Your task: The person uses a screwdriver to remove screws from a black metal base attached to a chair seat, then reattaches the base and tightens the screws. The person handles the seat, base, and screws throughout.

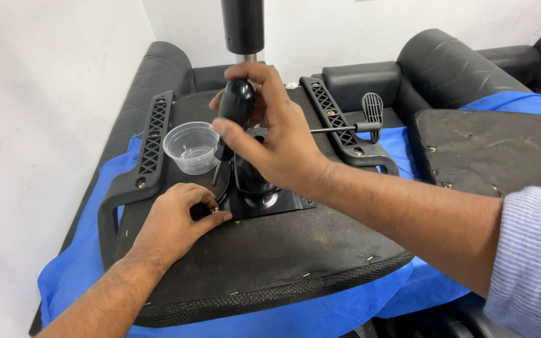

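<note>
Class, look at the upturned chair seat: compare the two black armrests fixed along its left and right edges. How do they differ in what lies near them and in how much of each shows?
The left armrest is seen whole, while the right armrest is partly hidden behind the right hand. A clear plastic cup sits beside the left armrest; a black lever crosses the right armrest. Both are black with lattice cut-outs.

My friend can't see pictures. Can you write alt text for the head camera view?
A person's right hand holds a black-handled screwdriver upright over the metal plate on an upturned office chair seat, while the left hand pinches a small screw at the plate's edge. A clear plastic cup sits nearby.
</note>
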